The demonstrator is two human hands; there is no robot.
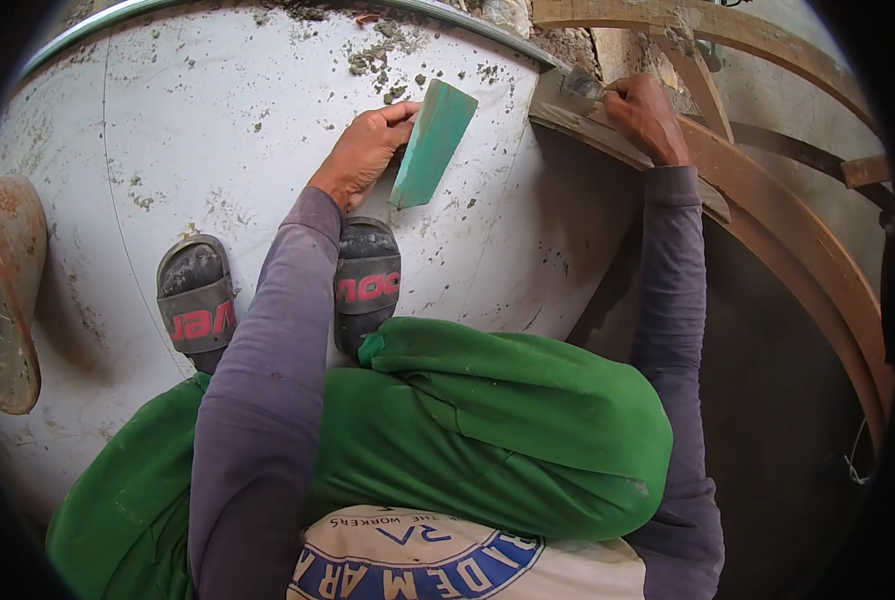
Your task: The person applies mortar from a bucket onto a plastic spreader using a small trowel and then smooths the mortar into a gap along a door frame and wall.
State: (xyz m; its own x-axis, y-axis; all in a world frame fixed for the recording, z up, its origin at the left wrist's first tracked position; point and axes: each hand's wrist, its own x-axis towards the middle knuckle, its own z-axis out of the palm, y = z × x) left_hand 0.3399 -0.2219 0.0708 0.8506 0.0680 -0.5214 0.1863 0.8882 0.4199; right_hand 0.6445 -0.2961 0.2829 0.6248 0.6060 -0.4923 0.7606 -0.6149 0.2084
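Observation:
My left hand [364,150] is closed on the back edge of a green plastering float [435,143], held tilted above the white sheet [297,150]. Its handle is hidden behind my fingers. Farther right, my right hand [649,118] is closed on a small trowel [580,85], whose short grey blade shows left of my fingers. That blade lies at the end of a mortar-smeared wooden board [607,142]. The trowel's handle is out of sight inside my fist.
Crumbs of wet mortar [372,58] dot the sheet's far part. A metal edging [447,14] runs along its far rim. Curved wooden beams [797,225] arc down the right side above a dark area. A dirty curved piece [9,290] stands at far left. Both my sandals [197,290] rest on the sheet.

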